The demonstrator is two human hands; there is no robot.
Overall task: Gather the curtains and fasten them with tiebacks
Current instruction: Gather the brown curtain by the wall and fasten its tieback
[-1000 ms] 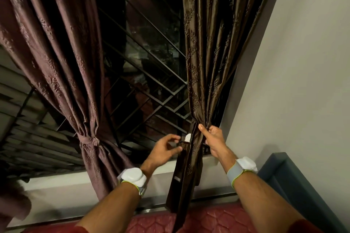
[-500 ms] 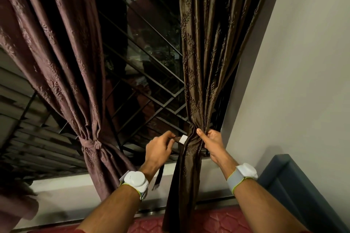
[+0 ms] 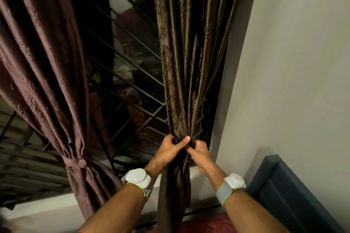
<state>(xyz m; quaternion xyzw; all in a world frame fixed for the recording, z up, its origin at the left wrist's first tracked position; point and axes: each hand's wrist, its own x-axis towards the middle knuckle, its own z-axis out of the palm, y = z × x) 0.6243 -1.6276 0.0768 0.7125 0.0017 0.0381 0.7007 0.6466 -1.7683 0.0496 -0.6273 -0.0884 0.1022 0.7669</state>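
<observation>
While the maroon curtain (image 3: pixel 47 73) at left already hangs cinched by its knotted tieback (image 3: pixel 74 162), the brown curtain (image 3: pixel 181 58) at right is only bunched, apparently 1 fastening short. Left hand (image 3: pixel 167 150) and right hand (image 3: pixel 198 150) both clench its gathered waist; no tieback shows there. Behind stands a dark grilled window (image 3: pixel 128 81), then a pale wall (image 3: pixel 293 73).

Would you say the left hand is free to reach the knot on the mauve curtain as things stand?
Probably not yet: the left hand grips the brown curtain together with the right hand. The path to the knot looks open once it lets go.
</observation>
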